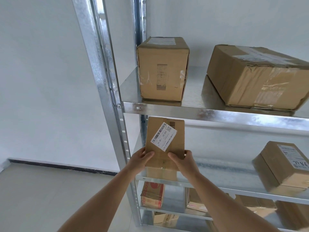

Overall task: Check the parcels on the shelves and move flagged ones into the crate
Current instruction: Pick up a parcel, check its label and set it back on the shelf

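Both hands on the small parcel at the left end of the second shelf, tipped up so the white label faces the camera. Left hand wrapped round the lower left edge, right hand round the lower right, thumbs on the front face, so a closed grip on both sides with the bottom edge seemingly resting on the shelf lip.

Best to hold it tilted like this long enough to read the whole label, barcode and printed code included. Worth keeping thumbs low, off the sticker. No flag mark obvious from here, print too small to say. No crate anywhere in view, so probably a turn away needed if flagged.

Two bigger boxes on the shelf above, well apart from this one.
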The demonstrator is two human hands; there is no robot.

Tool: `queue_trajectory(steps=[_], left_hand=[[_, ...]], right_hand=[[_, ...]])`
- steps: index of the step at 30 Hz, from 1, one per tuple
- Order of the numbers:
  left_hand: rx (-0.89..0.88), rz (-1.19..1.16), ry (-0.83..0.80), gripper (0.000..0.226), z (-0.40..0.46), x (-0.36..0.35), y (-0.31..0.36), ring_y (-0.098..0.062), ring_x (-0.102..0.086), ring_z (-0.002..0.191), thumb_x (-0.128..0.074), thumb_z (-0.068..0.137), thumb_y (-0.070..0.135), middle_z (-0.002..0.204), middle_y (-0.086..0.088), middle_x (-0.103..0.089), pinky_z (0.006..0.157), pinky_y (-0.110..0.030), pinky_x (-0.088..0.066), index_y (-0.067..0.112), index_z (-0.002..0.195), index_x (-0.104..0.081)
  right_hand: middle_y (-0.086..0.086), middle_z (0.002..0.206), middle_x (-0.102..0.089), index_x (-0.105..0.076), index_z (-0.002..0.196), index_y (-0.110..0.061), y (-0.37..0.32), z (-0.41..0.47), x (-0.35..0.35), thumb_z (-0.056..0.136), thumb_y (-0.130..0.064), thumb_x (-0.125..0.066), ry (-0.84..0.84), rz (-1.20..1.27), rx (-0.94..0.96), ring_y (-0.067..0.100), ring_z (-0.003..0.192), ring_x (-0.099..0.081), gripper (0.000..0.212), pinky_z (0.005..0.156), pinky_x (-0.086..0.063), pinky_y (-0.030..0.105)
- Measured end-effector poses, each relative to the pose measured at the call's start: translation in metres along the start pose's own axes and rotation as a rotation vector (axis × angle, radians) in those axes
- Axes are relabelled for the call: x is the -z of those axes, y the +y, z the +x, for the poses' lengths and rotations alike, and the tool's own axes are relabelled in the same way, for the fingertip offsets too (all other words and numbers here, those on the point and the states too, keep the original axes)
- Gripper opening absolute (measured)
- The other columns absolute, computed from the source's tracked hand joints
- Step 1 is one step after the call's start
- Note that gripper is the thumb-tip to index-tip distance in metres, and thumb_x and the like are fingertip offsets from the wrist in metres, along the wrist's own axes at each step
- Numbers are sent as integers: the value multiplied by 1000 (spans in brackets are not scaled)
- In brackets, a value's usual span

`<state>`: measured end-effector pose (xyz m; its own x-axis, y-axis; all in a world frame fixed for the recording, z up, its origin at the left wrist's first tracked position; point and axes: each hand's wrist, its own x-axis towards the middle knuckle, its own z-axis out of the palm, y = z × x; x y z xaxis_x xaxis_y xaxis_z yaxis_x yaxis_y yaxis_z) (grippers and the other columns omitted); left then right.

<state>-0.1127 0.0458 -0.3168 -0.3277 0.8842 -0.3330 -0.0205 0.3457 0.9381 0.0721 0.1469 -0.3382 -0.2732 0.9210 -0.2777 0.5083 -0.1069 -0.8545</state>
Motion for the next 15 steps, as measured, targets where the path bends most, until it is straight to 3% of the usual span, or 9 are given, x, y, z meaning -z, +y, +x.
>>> queue_trajectory(steps=[3, 6, 7, 11, 15], left_hand=[[-29, -11, 33, 45, 3, -6, 18, -10, -59, 101, -56, 106, 31, 108, 15, -59, 92, -30, -49, 21, 150, -45], [-5, -33, 81, 41, 8, -8, 27, -17, -55, 111, -51, 109, 32, 115, 7, -60, 106, -44, -45, 21, 148, -46], [11, -38, 98, 39, 11, -8, 27, -19, -58, 108, -49, 110, 33, 116, 5, -62, 104, -45, -47, 21, 147, -48], [58, 3, 141, 27, 21, -6, 23, -16, -67, 89, -44, 111, 31, 109, -1, -71, 67, -28, -50, 23, 135, -53], [68, 49, 136, 26, 29, -6, 18, -17, -70, 86, -44, 110, 30, 105, -4, -73, 62, -26, -51, 22, 132, -57]], right_hand=[[-2, 118, -58, -36, 135, -18, -13, 4, 0, 90, -57, -69, -16, 56, -33, 20, 99, -62, 68, 84, -58, 37], [-3, 118, -59, -39, 137, -18, -21, 10, -1, 95, -53, -64, -14, 81, -33, 21, 104, -63, 60, 88, -57, 39], [-3, 118, -61, -42, 137, -18, -23, 12, -2, 96, -52, -63, -18, 85, -32, 20, 104, -63, 57, 89, -57, 40], [-2, 112, -69, -55, 132, -19, -24, 20, -5, 98, -49, -58, -74, 81, -65, 20, 99, -66, 46, 78, -54, 37], [1, 106, -72, -60, 124, -18, -20, 25, -6, 99, -48, -57, -86, 67, -104, 21, 95, -68, 39, 78, -56, 37]])
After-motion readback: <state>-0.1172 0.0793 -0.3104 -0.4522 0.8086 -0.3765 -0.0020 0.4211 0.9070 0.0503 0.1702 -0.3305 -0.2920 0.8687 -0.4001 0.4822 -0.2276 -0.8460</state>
